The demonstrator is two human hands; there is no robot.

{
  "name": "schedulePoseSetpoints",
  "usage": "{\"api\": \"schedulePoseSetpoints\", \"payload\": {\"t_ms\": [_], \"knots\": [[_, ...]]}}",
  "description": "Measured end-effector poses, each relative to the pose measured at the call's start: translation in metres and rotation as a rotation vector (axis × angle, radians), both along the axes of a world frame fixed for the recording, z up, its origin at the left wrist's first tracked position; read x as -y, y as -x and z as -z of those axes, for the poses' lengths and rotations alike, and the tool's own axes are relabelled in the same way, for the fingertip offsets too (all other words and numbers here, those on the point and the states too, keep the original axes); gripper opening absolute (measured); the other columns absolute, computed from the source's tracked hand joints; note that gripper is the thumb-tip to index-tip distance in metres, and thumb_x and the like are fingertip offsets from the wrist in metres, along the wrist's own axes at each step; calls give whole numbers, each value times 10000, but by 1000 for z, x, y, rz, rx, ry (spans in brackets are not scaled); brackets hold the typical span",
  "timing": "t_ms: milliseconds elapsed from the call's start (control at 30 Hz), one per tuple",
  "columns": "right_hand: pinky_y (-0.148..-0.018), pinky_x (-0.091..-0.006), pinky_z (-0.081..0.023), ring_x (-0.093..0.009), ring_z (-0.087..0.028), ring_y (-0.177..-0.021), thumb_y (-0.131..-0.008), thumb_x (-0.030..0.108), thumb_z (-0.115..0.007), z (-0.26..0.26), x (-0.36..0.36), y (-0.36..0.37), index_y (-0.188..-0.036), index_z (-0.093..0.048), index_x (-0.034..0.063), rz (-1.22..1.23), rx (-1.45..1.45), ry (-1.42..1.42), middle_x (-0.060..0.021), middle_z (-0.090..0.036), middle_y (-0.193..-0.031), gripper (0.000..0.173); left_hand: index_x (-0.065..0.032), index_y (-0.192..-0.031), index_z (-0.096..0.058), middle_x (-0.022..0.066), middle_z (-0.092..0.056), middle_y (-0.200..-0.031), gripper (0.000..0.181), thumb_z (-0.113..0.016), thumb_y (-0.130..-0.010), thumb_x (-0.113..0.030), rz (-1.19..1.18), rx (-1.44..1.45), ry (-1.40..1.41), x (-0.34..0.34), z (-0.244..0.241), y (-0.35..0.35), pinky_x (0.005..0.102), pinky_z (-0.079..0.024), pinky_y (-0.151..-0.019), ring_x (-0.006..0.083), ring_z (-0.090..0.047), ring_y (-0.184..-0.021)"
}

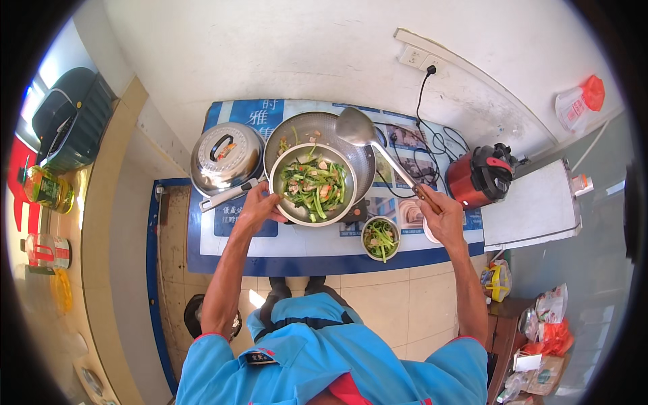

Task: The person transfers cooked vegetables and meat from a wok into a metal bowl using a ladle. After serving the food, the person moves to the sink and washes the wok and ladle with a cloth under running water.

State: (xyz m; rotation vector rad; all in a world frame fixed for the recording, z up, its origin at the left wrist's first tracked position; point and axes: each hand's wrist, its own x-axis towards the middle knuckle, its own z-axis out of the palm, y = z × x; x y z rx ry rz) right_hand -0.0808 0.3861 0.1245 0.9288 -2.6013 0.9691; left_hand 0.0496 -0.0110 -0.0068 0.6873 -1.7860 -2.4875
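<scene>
My left hand [259,205] grips the rim of a steel bowl [275,208] filled with stir-fried leafy greens and meat pieces [315,187]. The bowl is over the near part of a frying pan [359,164], where a few scraps of food remain at the far left. My right hand [441,210] is closed round the wooden handle of a metal wok spatula [354,126], whose head is over the pan's right rim. A small bowl [364,246] of the same greens stands near the table's front edge. The pan's handle [228,195] points left.
A domed steel lid [233,167] is left of the pan. Black cables and a red electric pressure cooker [463,182] are at the right, beside a white surface [536,212]. Under the pan, part of a black cooker [357,211] shows. A wall socket [415,56] is behind.
</scene>
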Motion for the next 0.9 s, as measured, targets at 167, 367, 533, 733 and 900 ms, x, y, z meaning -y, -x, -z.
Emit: {"api": "schedulePoseSetpoints", "payload": {"t_ms": [167, 367, 533, 733, 900], "knots": [[-482, -250, -401, -52, -499, -544, -881, 117, -729, 26, -4, 29, -1167, -738, -7, 86, 678, 52, -17, -640, -680, 313, 87, -1126, -481, 218, -707, -836, 250, -572, -918, -17, 74, 31, 42, 14, -10, -9, 330, -640, -510, 262, -729, -633], [-370, -196, -255, -19, -441, -465, -898, 180, -757, 44, 6, 37, -1185, -737, 18, 50, 1121, 116, 2, -620, -677, 330, 39, -1061, -504, 152, -685, -815, 238, -624, -901, -90, 177, 56, 64, 29, -19, -13, 305, -624, -494, 205, -698, -575], [-354, -192, -249, -20, -425, -437, -904, 156, -760, 46, 20, 46, -1208, -714, -11, -1, 1128, 256, -18, -622, -673, 350, 88, -1070, -497, 183, -696, -817, 247, -604, -896, -51, 197, 90, 46, 35, -21, -14, 299, -626, -478, 211, -700, -566], [-365, -189, -241, -17, -421, -437, -907, 145, -756, 27, 24, 48, -1214, -707, -22, 27, 1057, 250, -23, -624, -687, 353, 86, -1078, -497, 190, -693, -816, 261, -601, -883, -53, 192, 85, 45, 34, -18, -10, 310, -634, -497, 221, -708, -592], [-431, -218, -343, -55, -491, -513, -904, 124, -751, 20, 20, 43, -1217, -707, -20, -31, 932, 231, -25, -636, -714, 347, 31, -1025, -510, 158, -685, -810, 220, -623, -880, -90, 161, 88, 59, 32, -14, -7, 314, -626, -497, 214, -698, -578]]}}
